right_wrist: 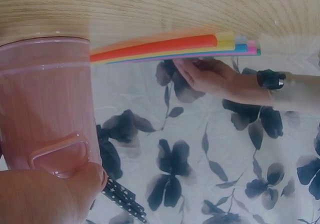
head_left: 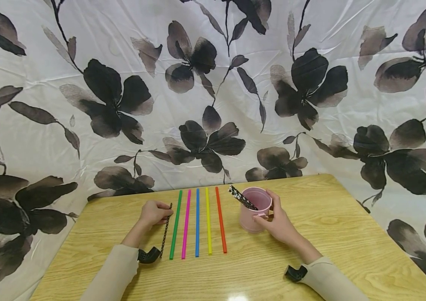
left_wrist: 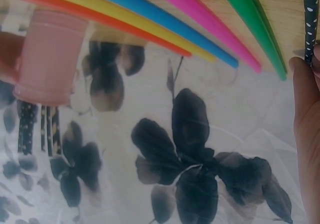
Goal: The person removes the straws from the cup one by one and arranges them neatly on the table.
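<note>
Left hand (head_left: pixel 153 213): pinching far end of black patterned straw (head_left: pixel 165 234), just left of green straw (head_left: pixel 175 225) on tabletop (head_left: pixel 265 267) | Right hand (head_left: pixel 280 223): gripping pink cup (head_left: pixel 250 221), which holds patterned straws (head_left: pixel 243 199) | Step: apparently setting down or picking up, unclear which | Next: likely calls for steady cup, green straw unnudged

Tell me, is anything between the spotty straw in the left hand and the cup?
Yes: the green straw, pink straw, blue straw, yellow straw and red straw lie flat between the spotty straw and the cup. Lifting it over them would probably work.
</note>
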Action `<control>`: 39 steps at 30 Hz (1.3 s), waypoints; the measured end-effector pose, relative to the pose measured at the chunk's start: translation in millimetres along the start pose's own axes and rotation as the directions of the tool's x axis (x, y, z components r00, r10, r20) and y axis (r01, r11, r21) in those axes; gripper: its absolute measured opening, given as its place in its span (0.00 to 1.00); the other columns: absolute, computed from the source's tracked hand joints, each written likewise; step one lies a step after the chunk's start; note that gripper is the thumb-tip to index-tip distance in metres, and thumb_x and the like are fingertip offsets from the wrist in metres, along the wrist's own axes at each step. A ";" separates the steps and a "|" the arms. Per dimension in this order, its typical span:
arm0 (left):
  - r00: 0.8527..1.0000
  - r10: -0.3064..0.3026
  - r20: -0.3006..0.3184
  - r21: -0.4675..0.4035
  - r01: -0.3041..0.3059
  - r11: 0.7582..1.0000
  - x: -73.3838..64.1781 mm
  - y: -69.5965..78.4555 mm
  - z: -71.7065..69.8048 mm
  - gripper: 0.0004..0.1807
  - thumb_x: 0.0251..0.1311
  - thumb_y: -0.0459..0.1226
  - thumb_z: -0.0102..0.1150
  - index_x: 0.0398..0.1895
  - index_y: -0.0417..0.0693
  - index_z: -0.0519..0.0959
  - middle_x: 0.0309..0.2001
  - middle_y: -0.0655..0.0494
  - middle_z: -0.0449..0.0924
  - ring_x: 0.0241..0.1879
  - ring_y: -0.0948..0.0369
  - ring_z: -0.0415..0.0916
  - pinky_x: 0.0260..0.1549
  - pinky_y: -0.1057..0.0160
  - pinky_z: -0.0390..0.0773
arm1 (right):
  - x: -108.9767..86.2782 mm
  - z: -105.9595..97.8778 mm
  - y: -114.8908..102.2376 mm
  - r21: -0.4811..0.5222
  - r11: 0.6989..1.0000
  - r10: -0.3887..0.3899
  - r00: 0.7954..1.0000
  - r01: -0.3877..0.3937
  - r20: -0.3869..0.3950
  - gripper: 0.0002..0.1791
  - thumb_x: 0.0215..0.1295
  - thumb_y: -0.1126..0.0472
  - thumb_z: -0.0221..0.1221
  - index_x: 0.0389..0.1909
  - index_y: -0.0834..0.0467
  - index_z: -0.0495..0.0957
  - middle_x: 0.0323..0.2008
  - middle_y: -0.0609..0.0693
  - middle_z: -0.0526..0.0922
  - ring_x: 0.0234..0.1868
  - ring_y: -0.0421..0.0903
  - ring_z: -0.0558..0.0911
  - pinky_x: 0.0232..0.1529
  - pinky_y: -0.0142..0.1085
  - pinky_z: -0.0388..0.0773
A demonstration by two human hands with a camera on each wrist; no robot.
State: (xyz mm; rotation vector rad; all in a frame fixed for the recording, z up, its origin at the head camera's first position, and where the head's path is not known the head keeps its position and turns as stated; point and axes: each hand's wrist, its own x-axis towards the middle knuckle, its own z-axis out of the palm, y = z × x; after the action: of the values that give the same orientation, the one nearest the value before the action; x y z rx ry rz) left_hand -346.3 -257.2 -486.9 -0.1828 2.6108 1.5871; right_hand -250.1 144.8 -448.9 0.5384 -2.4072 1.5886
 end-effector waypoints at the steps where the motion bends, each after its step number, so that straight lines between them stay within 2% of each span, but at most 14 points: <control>1: 1.000 0.001 0.002 -0.002 -0.001 1.000 -0.3 -0.1 -0.1 0.14 0.46 0.34 0.65 0.37 0.36 0.78 0.29 0.46 0.76 0.22 0.59 0.74 0.21 0.62 0.79 | -0.1 0.0 0.2 0.004 1.000 0.000 1.000 0.000 0.001 0.48 0.50 0.63 0.64 0.66 0.59 0.41 0.52 0.66 0.65 0.44 0.51 0.73 0.38 0.33 0.76; 15: 1.000 0.001 -0.002 0.007 -0.001 1.000 -1.8 0.4 1.0 0.15 0.46 0.34 0.65 0.38 0.36 0.79 0.31 0.46 0.76 0.22 0.59 0.75 0.21 0.62 0.78 | 0.2 -0.1 1.0 0.006 1.000 0.002 1.000 -0.002 0.003 0.48 0.51 0.62 0.64 0.66 0.59 0.41 0.52 0.66 0.66 0.44 0.51 0.73 0.37 0.33 0.76; 23: 1.000 0.009 0.002 -0.048 -0.009 0.999 -0.1 -3.7 -0.6 0.13 0.49 0.35 0.63 0.37 0.35 0.78 0.29 0.47 0.78 0.23 0.58 0.76 0.22 0.62 0.79 | 0.0 0.8 0.9 0.013 1.000 0.007 1.000 -0.007 -0.002 0.48 0.50 0.62 0.64 0.66 0.53 0.42 0.51 0.66 0.66 0.43 0.50 0.73 0.37 0.33 0.76; 27: 1.000 0.029 -0.011 -0.061 -0.030 0.998 -2.4 1.0 -6.9 0.14 0.53 0.37 0.59 0.39 0.35 0.78 0.31 0.44 0.78 0.25 0.57 0.77 0.22 0.60 0.79 | -0.5 1.5 1.8 0.011 1.000 0.005 1.000 -0.005 -0.002 0.48 0.50 0.61 0.64 0.66 0.53 0.42 0.51 0.66 0.66 0.43 0.50 0.73 0.37 0.33 0.76; 29: 0.997 0.069 -0.036 -0.060 -0.072 0.996 -4.2 7.7 -11.1 0.14 0.54 0.38 0.58 0.39 0.36 0.78 0.32 0.44 0.78 0.26 0.56 0.77 0.22 0.61 0.79 | -0.6 1.6 2.2 0.004 1.000 0.001 1.000 -0.001 -0.001 0.48 0.51 0.60 0.64 0.66 0.53 0.42 0.51 0.66 0.66 0.44 0.50 0.73 0.37 0.33 0.76; 31: 0.989 0.138 -0.058 -0.049 -0.140 0.989 -6.9 19.0 -14.0 0.14 0.55 0.38 0.58 0.39 0.36 0.78 0.33 0.44 0.78 0.27 0.53 0.77 0.22 0.61 0.79 | -0.5 1.5 2.2 0.007 1.000 0.002 1.000 -0.002 -0.001 0.48 0.51 0.60 0.64 0.66 0.53 0.42 0.52 0.66 0.66 0.44 0.51 0.73 0.38 0.34 0.76; 35: 0.953 0.296 -0.063 0.011 -0.296 0.955 -18.7 51.7 -9.4 0.12 0.55 0.40 0.58 0.38 0.42 0.80 0.32 0.48 0.79 0.31 0.53 0.77 0.25 0.62 0.78 | -1.0 0.2 1.3 0.022 1.000 0.009 1.000 -0.009 -0.006 0.48 0.50 0.61 0.64 0.65 0.51 0.42 0.52 0.66 0.66 0.44 0.51 0.74 0.39 0.36 0.76; 39: 0.923 0.382 -0.041 0.034 -0.381 0.924 -36.0 82.7 5.5 0.09 0.55 0.41 0.58 0.36 0.47 0.81 0.32 0.52 0.79 0.32 0.57 0.76 0.28 0.61 0.76 | -1.2 0.0 1.2 0.029 1.000 0.010 1.000 -0.010 -0.002 0.48 0.51 0.61 0.64 0.65 0.52 0.42 0.52 0.66 0.65 0.44 0.51 0.73 0.39 0.35 0.76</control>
State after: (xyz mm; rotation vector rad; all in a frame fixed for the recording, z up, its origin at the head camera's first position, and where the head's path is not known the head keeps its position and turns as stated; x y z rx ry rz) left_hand -322.6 -212.4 -412.0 0.3171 2.8325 1.6692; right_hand -249.5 145.5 -450.4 0.5302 -2.3920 1.6301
